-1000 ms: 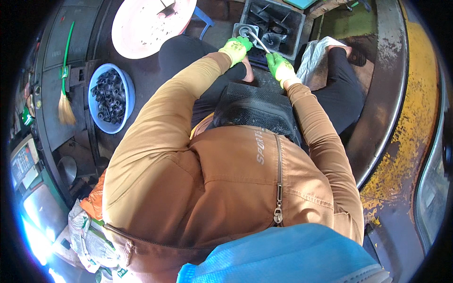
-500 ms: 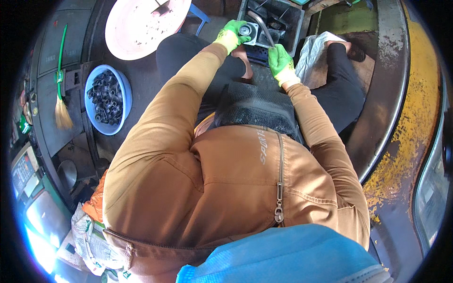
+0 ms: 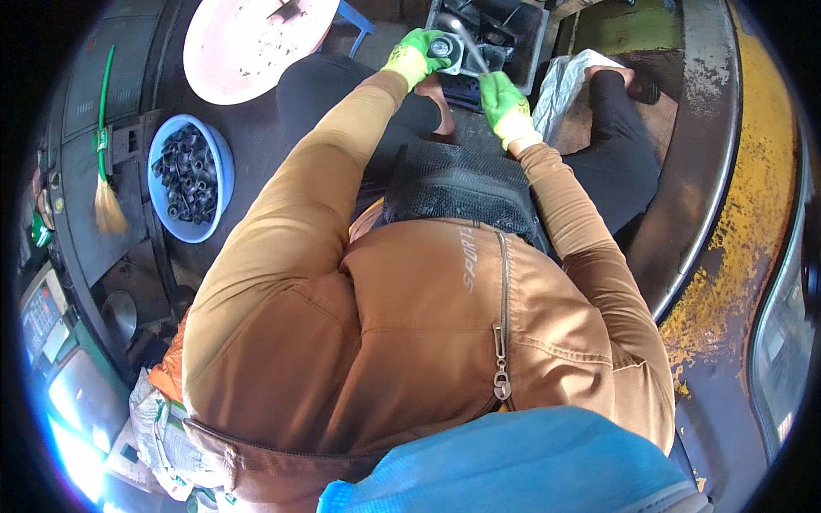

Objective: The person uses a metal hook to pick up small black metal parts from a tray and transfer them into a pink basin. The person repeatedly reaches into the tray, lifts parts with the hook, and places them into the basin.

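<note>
A green and yellow work glove covers my left hand, which is closed around the side of a square metal block with a round piece set in its face. My right hand, gloved the same way, grips the near end of a thin metal rod. The rod slants up and left from my fist, its bright far end just right of the block's upper edge. Motion blurs it, and the rod's exact kind does not show. Both hands are at the near side of a grey crate holding dark parts.
On the left stands a blue basin full of black tubular parts. Farther off is a pink basin with scattered dark bits. A green-handled broom leans by the metal cabinets. A rusty yellow machine panel rises along the right.
The rod has swung from a downward slope across the crate to a straighter line nearer the block. My right hand has shifted slightly left and toward me. The left still holds the block.
</note>
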Tool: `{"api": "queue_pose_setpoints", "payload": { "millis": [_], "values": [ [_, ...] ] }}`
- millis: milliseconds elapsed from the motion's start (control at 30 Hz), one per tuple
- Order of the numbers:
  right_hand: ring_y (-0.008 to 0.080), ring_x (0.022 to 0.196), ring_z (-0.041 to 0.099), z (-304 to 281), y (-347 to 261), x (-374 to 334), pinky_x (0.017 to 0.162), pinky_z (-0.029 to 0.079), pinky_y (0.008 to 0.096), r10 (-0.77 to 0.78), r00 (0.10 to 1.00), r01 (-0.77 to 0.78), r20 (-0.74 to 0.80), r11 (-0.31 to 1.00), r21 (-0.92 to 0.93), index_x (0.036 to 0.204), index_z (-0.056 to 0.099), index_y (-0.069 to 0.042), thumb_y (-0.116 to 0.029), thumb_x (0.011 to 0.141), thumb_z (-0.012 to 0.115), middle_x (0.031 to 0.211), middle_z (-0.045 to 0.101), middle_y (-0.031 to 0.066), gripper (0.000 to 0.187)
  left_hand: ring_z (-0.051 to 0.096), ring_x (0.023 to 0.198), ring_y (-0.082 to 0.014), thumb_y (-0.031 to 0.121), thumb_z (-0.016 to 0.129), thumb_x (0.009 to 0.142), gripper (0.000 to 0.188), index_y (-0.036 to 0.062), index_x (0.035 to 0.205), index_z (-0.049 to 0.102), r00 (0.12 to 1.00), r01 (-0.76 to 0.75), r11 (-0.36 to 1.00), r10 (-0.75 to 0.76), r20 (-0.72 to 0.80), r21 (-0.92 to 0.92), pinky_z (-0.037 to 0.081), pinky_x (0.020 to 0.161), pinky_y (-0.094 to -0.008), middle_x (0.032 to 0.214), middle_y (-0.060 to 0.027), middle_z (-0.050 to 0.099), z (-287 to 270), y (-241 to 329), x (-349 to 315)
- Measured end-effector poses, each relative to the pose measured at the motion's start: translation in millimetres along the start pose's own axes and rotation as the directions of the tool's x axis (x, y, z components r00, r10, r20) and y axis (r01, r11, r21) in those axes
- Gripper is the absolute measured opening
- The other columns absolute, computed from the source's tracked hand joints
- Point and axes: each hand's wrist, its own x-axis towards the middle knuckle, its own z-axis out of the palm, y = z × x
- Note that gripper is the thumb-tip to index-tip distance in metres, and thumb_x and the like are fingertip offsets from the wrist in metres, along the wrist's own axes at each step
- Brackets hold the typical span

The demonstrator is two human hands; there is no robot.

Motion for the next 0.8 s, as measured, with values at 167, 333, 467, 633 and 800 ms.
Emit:
{"api": "queue_pose_setpoints", "payload": {
  "millis": [167,333,467,633,800],
  "values": [
    [0.0425,0.097,0.057,-1,-4,0,0.083,0.044,0.0494,0.152,0.978,-0.117,0.141,0.966,-0.229,0.106,0.054,-0.009,-0.042,0.095,0.037,0.105,0.061,0.0222,0.039,0.057,0.104,-0.0367,0.029,0.079,0.066,0.056,0.0141,0.117,0.06,1.0,-0.019,0.999,0.02,-0.021,0.049,0.046,0.09,-0.0425,0.11,-0.0163,0.061,-1,7,-3],
    [0.0412,0.097,0.057,0,-5,-2,0.079,0.044,0.0506,0.006,1.0,-0.005,0.019,0.999,-0.038,0.105,0.054,-0.009,-0.041,0.095,0.038,0.104,0.061,0.0193,0.037,0.057,0.105,-0.0358,0.028,0.079,0.067,0.056,0.0166,0.118,0.059,0.999,0.023,0.999,-0.023,-0.035,0.025,0.046,0.089,-0.0421,0.112,-0.0157,0.061,0,6,-5],
    [0.0431,0.095,0.057,1,-3,-1,0.081,0.044,0.0498,0.03,0.995,-0.016,0.091,0.989,-0.149,0.102,0.055,-0.008,-0.043,0.095,0.037,0.103,0.061,0.0218,0.04,0.057,0.104,-0.037,0.026,0.078,0.066,0.054,0.016,0.116,0.061,0.999,0.0,0.991,0.005,-0.038,0.13,0.047,0.088,-0.0427,0.108,-0.0166,0.061,1,3,-1],
    [0.0436,0.097,0.057,3,3,-5,0.083,0.044,0.0499,0.12,0.987,-0.107,0.103,0.986,-0.129,0.104,0.056,-0.008,-0.045,0.095,0.036,0.105,0.061,0.023,0.042,0.057,0.105,-0.0373,0.029,0.078,0.066,0.056,0.015,0.117,0.06,0.999,0.031,0.997,-0.029,-0.032,0.07,0.046,0.089,-0.0435,0.109,-0.0168,0.061,2,6,-5],
    [0.0447,0.097,0.056,1,5,-8,0.083,0.044,0.0504,-0.041,0.999,0.041,-0.007,0.999,-0.016,0.103,0.057,-0.006,-0.047,0.095,0.036,0.101,0.062,0.0246,0.046,0.057,0.105,-0.0375,0.025,0.078,0.067,0.055,0.0145,0.117,0.06,0.998,0.063,0.998,-0.063,-0.015,0.013,0.046,0.09,-0.0428,0.11,-0.0172,0.06,0,10,-7]
  ]
}}
